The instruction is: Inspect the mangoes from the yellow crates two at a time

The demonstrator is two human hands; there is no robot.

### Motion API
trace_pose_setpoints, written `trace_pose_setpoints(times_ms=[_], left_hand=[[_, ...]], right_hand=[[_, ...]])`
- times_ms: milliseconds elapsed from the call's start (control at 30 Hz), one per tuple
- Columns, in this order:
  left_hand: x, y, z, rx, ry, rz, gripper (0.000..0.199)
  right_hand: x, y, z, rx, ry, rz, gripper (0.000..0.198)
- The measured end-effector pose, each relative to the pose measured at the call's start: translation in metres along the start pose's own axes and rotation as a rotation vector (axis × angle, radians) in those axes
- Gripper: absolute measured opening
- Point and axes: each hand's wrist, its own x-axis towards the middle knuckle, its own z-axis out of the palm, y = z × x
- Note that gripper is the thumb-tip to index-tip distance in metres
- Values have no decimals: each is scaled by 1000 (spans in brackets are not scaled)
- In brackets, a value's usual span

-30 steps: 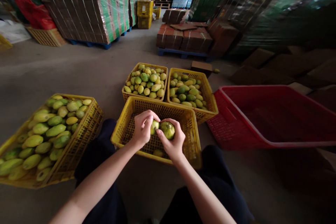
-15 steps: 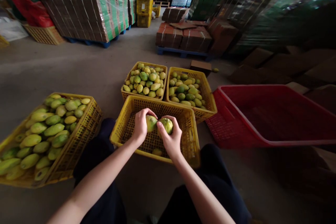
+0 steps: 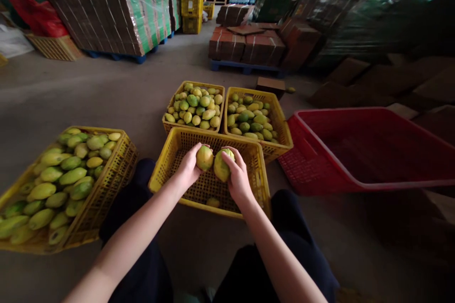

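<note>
Over the near yellow crate, my two hands are side by side, each wrapped round one fruit. My left hand holds a yellow-green lemon. In my right hand is a second lemon, greener and bumpy near its top, with the thumb across it. The two fruits are close, with a small gap between them. A single lemon lies on the slatted bottom of the crate below, close to its front wall.
Two crates of lemons, left and right, stand behind the near crate. A larger pile fills the crate at left. A red basket is at right. Wrapped carton stacks and strapped cardboard stand farther back.
Both lemons have been turned in my hands and now show more of their sides. My hands have drawn slightly apart. The view has shifted a little.
</note>
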Motion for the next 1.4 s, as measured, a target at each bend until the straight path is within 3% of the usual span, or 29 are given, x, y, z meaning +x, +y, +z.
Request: trace_pose_setpoints(times_ms=[267, 400, 533, 667, 767, 967, 1100, 1167, 1300, 1400], left_hand=[[2, 4, 1, -10, 31, -178, 24], [4, -1, -1, -58, 44, -194, 21], [4, -2, -2, -137, 51, -174, 20], [1, 2, -1, -181, 38, -172, 19], [-1, 4, 1, -189, 16, -179, 20], [0, 1, 3, -177, 36, -213, 23], [1, 0, 4, -151, 24, -245, 27], [0, 1, 5, -140, 16, -246, 28], [-3, 3, 8, -101, -55, -151, 22], [-5, 4, 8, -67, -123, -34, 10]], right_hand=[[9, -9, -3, 296, 85, 531, 16], [12, -6, -6, 376, 73, 654, 18], [12, -3, -6, 430, 195, 673, 18], [16, 1, -9, 465, 273, 581, 17], [21, 8, -16, 447, 213, 499, 25], [26, 21, -22, 498, 188, 544, 25], [26, 23, -20, 475, 93, 499, 28], [25, 20, -18, 479, 123, 503, 27], [20, 4, -12, 527, 196, 546, 20], [16, -8, -10, 540, 113, 512, 16]])
